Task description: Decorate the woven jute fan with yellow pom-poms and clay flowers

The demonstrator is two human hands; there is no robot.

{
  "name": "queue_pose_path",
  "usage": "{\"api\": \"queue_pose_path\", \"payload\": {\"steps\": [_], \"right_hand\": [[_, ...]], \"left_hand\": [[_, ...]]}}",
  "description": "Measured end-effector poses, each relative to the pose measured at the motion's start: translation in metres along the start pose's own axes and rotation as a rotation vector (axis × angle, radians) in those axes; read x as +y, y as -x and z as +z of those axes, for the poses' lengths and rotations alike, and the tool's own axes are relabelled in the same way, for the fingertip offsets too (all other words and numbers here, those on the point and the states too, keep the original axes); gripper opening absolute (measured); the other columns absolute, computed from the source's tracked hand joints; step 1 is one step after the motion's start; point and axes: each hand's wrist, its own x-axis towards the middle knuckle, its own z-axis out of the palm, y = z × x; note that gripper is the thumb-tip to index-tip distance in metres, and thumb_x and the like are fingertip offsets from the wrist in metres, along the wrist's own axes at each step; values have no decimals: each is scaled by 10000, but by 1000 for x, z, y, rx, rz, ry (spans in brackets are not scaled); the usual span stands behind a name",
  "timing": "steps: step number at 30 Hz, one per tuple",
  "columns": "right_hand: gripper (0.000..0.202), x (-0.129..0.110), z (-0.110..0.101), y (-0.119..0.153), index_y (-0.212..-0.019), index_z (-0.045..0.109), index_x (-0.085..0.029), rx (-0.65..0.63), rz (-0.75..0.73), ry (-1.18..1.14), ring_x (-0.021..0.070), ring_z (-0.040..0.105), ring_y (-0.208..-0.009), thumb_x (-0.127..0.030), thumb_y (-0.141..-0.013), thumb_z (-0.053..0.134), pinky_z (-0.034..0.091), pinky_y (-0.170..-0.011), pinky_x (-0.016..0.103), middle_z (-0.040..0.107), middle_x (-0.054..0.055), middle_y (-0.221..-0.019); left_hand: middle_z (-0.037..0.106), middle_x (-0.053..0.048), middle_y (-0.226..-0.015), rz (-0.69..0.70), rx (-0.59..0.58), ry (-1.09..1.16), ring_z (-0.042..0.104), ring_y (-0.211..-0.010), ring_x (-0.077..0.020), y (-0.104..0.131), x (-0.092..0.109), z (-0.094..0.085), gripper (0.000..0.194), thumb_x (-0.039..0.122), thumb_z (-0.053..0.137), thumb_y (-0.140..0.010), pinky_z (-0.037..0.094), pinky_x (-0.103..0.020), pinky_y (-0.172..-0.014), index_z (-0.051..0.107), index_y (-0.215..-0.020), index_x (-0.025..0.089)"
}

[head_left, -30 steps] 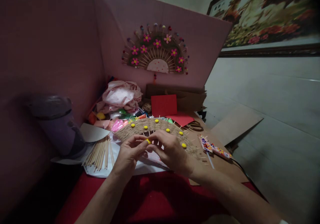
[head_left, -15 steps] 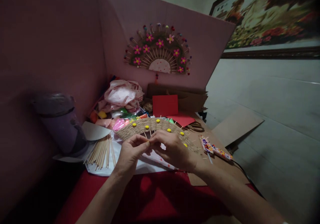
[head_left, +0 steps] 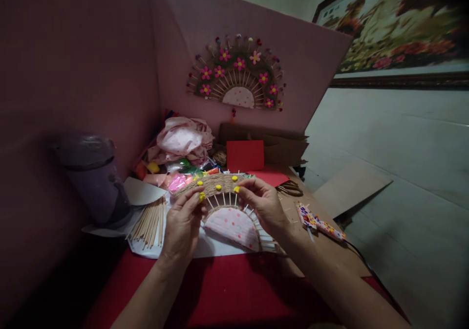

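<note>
My left hand [head_left: 184,221] pinches a small yellow lump of what looks like modelling clay [head_left: 202,197]. Between the thumb and finger of my right hand [head_left: 262,204] is another yellow piece [head_left: 236,189]. Both hands hover over a half-round fan [head_left: 205,186] made of sticks woven with twine. Yellow dots [head_left: 219,187] sit along its twine band, and a pale cloth half-circle with pinkish spots [head_left: 232,226] covers its centre. My right hand and forearm hide the fan's right part.
Loose wooden sticks [head_left: 148,224] lie at left beside a purple tumbler [head_left: 97,182]. A flower-patterned glue gun [head_left: 318,222] rests on cardboard at right. Red paper [head_left: 245,155], bundled cloth [head_left: 182,138] and bagged coloured clay [head_left: 178,181] are behind. A finished flowered fan [head_left: 238,77] hangs on the pink board.
My hands, together before, have moved apart, each with a yellow piece. The fan's cloth centre has come into sight between them. The view has shifted slightly.
</note>
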Motion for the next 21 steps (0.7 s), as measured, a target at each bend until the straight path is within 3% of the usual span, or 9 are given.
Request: {"api": "queue_pose_path", "payload": {"steps": [4,7,10,13,17,21], "right_hand": [[162,3,5,7,-822,634,-189,-118,6,14,101,562,-525,-272,-716,726,484,-487,243,611,-26,-656],[142,3,12,15,-812,647,-202,-91,-73,112,118,586,-636,-233,-709,738,490,-582,260,635,-11,-737],[74,4,16,18,-745,666,-204,-61,-215,244,147,580,-769,-216,-719,734,466,-691,288,632,12,-788],[96,7,16,18,-693,655,-206,-74,-271,270,155,549,-800,-239,-710,743,445,-683,285,594,15,-813],[151,8,15,19,-844,654,-230,-178,-181,217,120,512,-682,-259,-720,735,441,-623,262,558,-9,-785],[113,1,12,17,-869,681,-223,-249,-256,363,128,532,-735,-252,-762,699,454,-652,269,564,16,-864]], "left_hand": [[585,-4,-611,-208,-136,-53,459,-458,-49,4,-3,1,283,296,800,-592,295,-146,-383,629,-722,111],[582,-5,-619,-296,-242,-92,454,-462,-50,8,-7,2,277,235,811,-571,284,-148,-386,633,-742,109],[553,-7,-622,-344,-298,-73,456,-507,-49,10,-8,2,238,272,770,-650,341,-156,-453,648,-755,96],[479,19,-576,-383,-358,-39,388,-489,-31,9,-8,-1,221,272,756,-679,310,-152,-457,626,-688,93],[388,52,-524,-483,-386,-27,307,-452,-23,6,-8,-7,238,259,783,-641,251,-155,-428,603,-647,103],[397,51,-513,-497,-394,-39,325,-441,-20,5,-8,-7,202,258,755,-680,273,-149,-425,646,-691,88]]}}
